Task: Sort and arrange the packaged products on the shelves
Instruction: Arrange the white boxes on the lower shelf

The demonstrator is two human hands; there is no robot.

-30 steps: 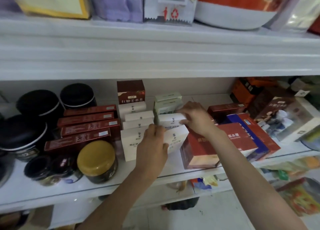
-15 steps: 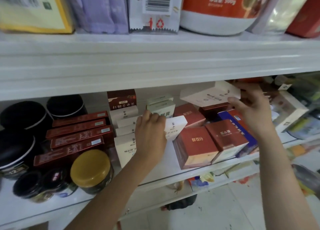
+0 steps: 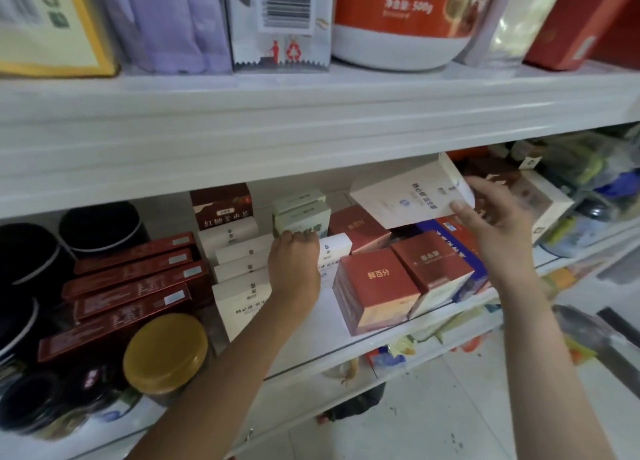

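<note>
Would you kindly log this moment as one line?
right hand: holds white box raised | left hand: touches pale green box

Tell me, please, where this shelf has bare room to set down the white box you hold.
One bare patch of shelf for the white box lies at the front, between the cream boxes and the red box, beside your left hand. Leftwards the flat red boxes and jars crowd it; rightwards, stacked boxes.
</note>
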